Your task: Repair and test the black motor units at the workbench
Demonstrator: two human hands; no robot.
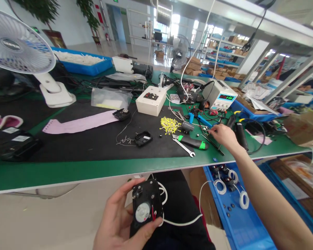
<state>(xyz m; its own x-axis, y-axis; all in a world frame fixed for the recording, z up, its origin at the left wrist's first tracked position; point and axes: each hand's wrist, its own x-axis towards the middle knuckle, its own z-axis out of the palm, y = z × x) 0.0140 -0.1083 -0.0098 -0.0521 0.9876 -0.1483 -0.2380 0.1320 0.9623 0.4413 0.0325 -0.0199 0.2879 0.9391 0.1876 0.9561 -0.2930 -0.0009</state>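
My left hand (pixel 125 215) grips a black plastic housing (pixel 147 201) below the bench edge. A round silver motor (pixel 143 212) with red wires sits on its face, and a white cable (pixel 184 224) trails from it to the right. Over the bench, my right hand (pixel 221 133) has its fingertips pinched together among small parts near a thin dark rod (pixel 214 144). Whatever those fingertips hold is too small to tell. Left of that hand lie a black and green utility knife (pixel 194 142), a wrench (pixel 184 147) and a pile of yellow-tipped pieces (pixel 169 125).
A white box with switches (pixel 151 100) and a power supply (pixel 220 95) stand toward the back. An open black casing (pixel 143 138) lies on the dark mat (pixel 94 149). Under the bench at right, a blue bin (pixel 246 225) holds several coiled white cables. A white fan (pixel 18 43) stands left.
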